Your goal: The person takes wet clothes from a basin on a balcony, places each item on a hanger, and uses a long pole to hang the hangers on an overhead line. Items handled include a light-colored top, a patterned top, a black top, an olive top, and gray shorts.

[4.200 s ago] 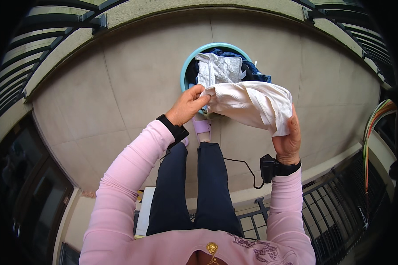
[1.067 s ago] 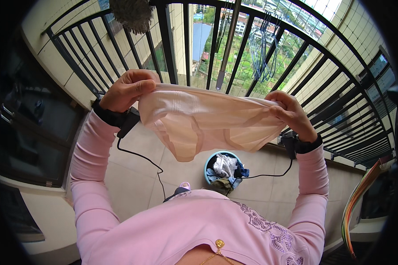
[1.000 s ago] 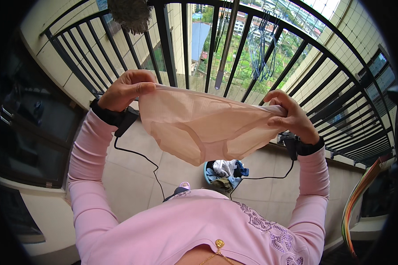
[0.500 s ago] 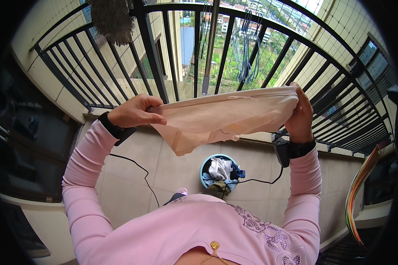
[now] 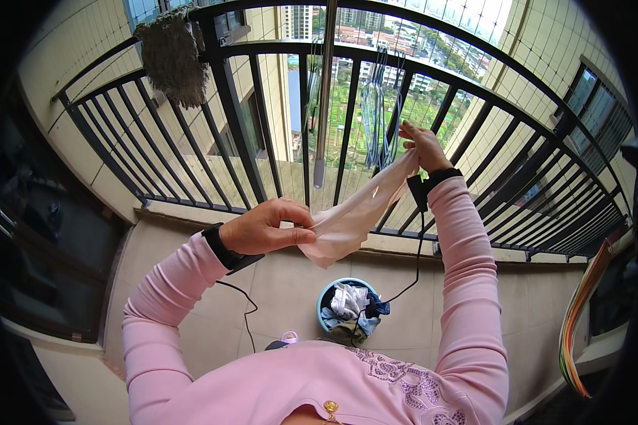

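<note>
A thin, pale pink garment with a banded upper edge hangs slanting between my two hands. Its lower end is pinched by my left hand, thumb against fingers. My right hand is closed on the upper end, higher and farther out by the railing. Just left of the right fingertips hang several thin blue clothes hangers; the fingers look close to them, but I cannot tell whether they touch.
A metal pole comes down before the black railing. A grey shaggy mop head hangs at upper left. On the tiled floor stands a blue basin of clothes. Cables trail from both wrists. Striped cords hang at right.
My right hand has moved up and left toward the hangers, while my left hand has come right and lower. The garment, held level and stretched before, now slants and has narrowed.
</note>
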### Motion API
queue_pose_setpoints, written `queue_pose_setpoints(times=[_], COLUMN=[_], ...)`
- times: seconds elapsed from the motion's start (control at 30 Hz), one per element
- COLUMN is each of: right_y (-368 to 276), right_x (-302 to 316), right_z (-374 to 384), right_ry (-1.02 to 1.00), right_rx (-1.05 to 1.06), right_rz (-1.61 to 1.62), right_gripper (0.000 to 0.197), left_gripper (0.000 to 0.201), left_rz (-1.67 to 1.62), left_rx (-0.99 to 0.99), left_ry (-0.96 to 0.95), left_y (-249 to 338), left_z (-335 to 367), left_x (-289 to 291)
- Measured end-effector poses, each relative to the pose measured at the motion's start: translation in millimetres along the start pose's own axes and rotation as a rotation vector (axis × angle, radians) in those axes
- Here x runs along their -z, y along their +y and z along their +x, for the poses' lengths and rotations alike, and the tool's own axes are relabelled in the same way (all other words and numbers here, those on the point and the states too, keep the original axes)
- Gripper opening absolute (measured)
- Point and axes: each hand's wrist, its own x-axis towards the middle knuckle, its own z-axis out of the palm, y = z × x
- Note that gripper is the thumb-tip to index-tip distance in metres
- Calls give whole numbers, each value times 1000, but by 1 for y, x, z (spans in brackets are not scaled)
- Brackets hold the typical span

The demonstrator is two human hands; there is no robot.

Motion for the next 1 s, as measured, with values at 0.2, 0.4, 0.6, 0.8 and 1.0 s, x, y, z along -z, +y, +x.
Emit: queue_pose_setpoints(times=[0.2,0.4,0.6,0.8,1.0], right_y=[0,1,-16,-50,-66], right_x=[-19,-15,-20,-33,-37], right_z=[19,15,5,-18,-89], right_ry=[-19,56,205,139,-121], right_rx=[129,317,430,456,329], right_rz=[-19,-204,-804,-199,280], right_gripper=[34,34,38,28,24], left_gripper=[20,19,18,17,13], left_rz=[-96,-109,-171,-239,-146], left_rx=[112,128,124,100,87], left_ry=[22,66,69,106,117], left_y=[-6,-11,-14,-14,-12], left_z=[1,-4,2,8,-1], left_x=[0,0,-3,-4,-7])
